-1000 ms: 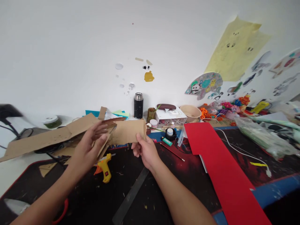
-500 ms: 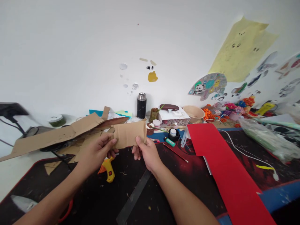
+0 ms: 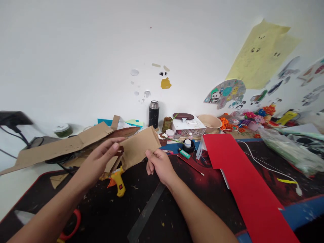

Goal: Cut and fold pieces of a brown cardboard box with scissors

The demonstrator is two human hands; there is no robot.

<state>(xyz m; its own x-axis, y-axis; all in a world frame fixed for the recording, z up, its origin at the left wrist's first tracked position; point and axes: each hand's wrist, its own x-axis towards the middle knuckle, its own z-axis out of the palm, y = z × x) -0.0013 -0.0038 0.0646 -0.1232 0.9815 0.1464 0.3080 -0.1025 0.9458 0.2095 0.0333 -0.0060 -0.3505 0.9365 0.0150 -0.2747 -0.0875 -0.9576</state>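
Note:
A folded piece of brown cardboard is held up over the dark desk mat, tilted with its right end higher. My right hand pinches its lower right corner between thumb and fingers. My left hand is beside the cardboard's left end, thumb and fingers apart; whether a fingertip still touches the edge is hard to see. Just below lies a yellow glue gun, its nozzle end hidden behind cardboard. Under my left forearm are red-handled scissors, partly covered. A clear ruler-like strip lies below my right hand.
Long cardboard scraps are heaped at the left. A red sheet stretches along the right side. Toward the wall stand a black flask, a white box and a beige bowl. A pencil and green lighter lie nearer.
The cardboard has turned so its right end is raised. My left hand has loosened from its left edge and shifted left, while my right hand keeps its pinch.

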